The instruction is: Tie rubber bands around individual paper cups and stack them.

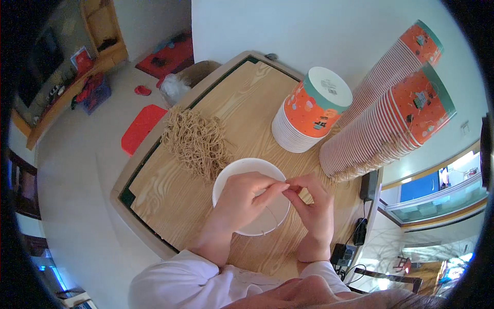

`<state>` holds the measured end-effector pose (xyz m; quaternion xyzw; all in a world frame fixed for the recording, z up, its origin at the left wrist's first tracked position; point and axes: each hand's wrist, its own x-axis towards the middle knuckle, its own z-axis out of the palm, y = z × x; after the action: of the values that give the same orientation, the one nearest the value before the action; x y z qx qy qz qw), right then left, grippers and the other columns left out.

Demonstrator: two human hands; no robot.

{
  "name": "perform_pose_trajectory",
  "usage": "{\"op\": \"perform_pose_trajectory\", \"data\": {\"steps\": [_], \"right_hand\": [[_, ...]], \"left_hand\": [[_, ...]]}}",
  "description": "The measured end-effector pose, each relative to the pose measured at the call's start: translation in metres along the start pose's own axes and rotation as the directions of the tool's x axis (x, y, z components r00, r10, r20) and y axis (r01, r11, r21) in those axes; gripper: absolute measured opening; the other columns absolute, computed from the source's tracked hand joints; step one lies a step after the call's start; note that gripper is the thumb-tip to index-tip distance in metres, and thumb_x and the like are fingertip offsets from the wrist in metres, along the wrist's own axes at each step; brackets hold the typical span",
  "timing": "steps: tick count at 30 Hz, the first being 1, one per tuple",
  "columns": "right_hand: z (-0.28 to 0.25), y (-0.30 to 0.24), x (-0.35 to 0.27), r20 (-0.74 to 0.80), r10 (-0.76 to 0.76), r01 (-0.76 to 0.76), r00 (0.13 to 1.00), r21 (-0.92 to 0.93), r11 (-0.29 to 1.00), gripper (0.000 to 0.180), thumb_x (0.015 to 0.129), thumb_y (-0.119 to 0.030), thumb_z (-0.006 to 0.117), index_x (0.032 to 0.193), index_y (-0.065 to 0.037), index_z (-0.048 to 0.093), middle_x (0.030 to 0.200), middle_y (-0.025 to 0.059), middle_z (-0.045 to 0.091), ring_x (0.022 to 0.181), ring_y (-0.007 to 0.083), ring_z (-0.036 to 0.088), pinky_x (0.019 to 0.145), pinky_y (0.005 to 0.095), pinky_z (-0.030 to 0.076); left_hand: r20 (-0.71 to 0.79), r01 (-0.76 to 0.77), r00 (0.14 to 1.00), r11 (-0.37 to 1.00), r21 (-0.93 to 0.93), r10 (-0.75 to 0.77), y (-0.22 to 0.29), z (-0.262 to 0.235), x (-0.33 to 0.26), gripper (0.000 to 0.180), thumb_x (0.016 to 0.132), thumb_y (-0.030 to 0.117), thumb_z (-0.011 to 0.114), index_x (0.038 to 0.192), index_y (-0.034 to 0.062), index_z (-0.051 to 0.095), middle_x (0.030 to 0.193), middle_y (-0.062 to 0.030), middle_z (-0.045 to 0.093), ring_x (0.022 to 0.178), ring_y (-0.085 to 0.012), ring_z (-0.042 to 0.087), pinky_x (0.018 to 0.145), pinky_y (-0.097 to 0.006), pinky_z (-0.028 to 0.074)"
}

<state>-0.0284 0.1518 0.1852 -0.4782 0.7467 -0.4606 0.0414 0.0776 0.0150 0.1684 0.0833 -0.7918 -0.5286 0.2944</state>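
- On the wooden table (pixel 170 195), just before the person's chest, stands a white paper cup (pixel 242 170), open mouth up, inside bare.
- Left hand (pixel 242 201) lies over the cup's mouth, thumb and forefinger pinched on a thin pale string (pixel 271 215) that runs down across the cup's inside.
- Right hand (pixel 315 208) meets it at the cup's right rim, fingertips nipped on a small reddish bit (pixel 294 189); what that bit is, cannot tell, too small.
- Both hands closed in fine pinches, fingertips nearly touching one another.
- Heap of tan string pieces (pixel 198 141) lies on the table just beyond the cup, up and left, touching or almost touching its rim.
- Upside-down stack of orange printed cups (pixel 311 110) stands beyond, right of the heap; two long cup stacks (pixel 391 116) lie tilted against the wall farther right.
- Judgement: step in hand looks like fixing a string at the cup's rim, mid-way, string not yet drawn taut.
- Next move likely calls for a steady cup, a firm pinch on the thin string and small, careful finger work, since the string could slip out.
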Motion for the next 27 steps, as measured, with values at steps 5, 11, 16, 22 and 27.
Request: {"op": "perform_pose_trajectory", "data": {"steps": [5, 11, 16, 22, 27], "right_hand": [[-0.011, 0.004, 0.000, -0.062, 0.001, -0.004, 0.998, -0.039, 0.999, 0.017, 0.072, 0.004, 0.073, 0.086, -0.001, 0.064, 0.081, 0.0091, 0.062, 0.073, 0.0197, 0.062, 0.065, 0.0284, 0.049], [-0.010, 0.009, 0.000, -0.108, -0.122, 0.105, 0.987, -0.151, 0.983, 0.017, 0.070, 0.008, 0.070, 0.085, -0.001, 0.066, 0.082, 0.0094, 0.062, 0.074, 0.0208, 0.062, 0.065, 0.0283, 0.049], [-0.003, 0.006, -0.002, -0.032, -0.205, 0.202, 0.978, -0.083, 0.976, 0.016, 0.073, -0.001, 0.072, 0.089, -0.004, 0.067, 0.085, 0.0096, 0.064, 0.078, 0.0260, 0.063, 0.065, 0.0339, 0.052], [-0.005, 0.003, -0.002, -0.053, -0.218, 0.213, 0.974, -0.093, 0.973, 0.017, 0.070, 0.003, 0.074, 0.085, -0.002, 0.068, 0.082, 0.0092, 0.063, 0.073, 0.0229, 0.064, 0.060, 0.0303, 0.051], [-0.007, 0.003, 0.000, 0.010, -0.184, 0.184, 0.983, -0.101, 0.978, 0.018, 0.070, 0.000, 0.075, 0.086, -0.002, 0.067, 0.082, 0.0091, 0.064, 0.074, 0.0227, 0.064, 0.061, 0.0300, 0.050]], "left_hand": [[-0.041, 0.060, 0.997, 0.998, 0.023, -0.059, -0.005, -0.007, -0.003, 0.016, 0.084, 0.020, 0.068, 0.087, 0.0039, 0.072, 0.077, -0.0132, 0.068, 0.067, -0.0264, 0.066, 0.061, -0.035, 0.050], [-0.171, -0.151, 0.957, 0.905, 0.399, 0.235, -0.004, -0.001, 0.008, 0.038, 0.078, 0.019, 0.074, 0.113, 0.0082, 0.063, 0.094, -0.0115, 0.065, 0.079, -0.0257, 0.063, 0.072, -0.035, 0.050], [0.063, -0.076, 0.995, 0.997, -0.007, 0.076, 0.002, 0.014, -0.003, 0.051, 0.074, 0.014, 0.076, 0.120, 0.0044, 0.055, 0.099, -0.0110, 0.064, 0.086, -0.0226, 0.064, 0.077, -0.035, 0.051], [0.092, -0.004, 0.996, 0.998, -0.068, 0.011, -0.004, 0.010, -0.005, 0.038, 0.075, 0.007, 0.075, 0.110, 0.0032, 0.059, 0.092, -0.0092, 0.068, 0.080, -0.0189, 0.069, 0.072, -0.029, 0.054], [0.075, 0.074, 0.995, 0.992, -0.106, -0.066, 0.000, 0.006, -0.004, 0.026, 0.077, 0.007, 0.073, 0.101, 0.0030, 0.062, 0.088, -0.0082, 0.070, 0.081, -0.0178, 0.070, 0.071, -0.029, 0.054]]}}
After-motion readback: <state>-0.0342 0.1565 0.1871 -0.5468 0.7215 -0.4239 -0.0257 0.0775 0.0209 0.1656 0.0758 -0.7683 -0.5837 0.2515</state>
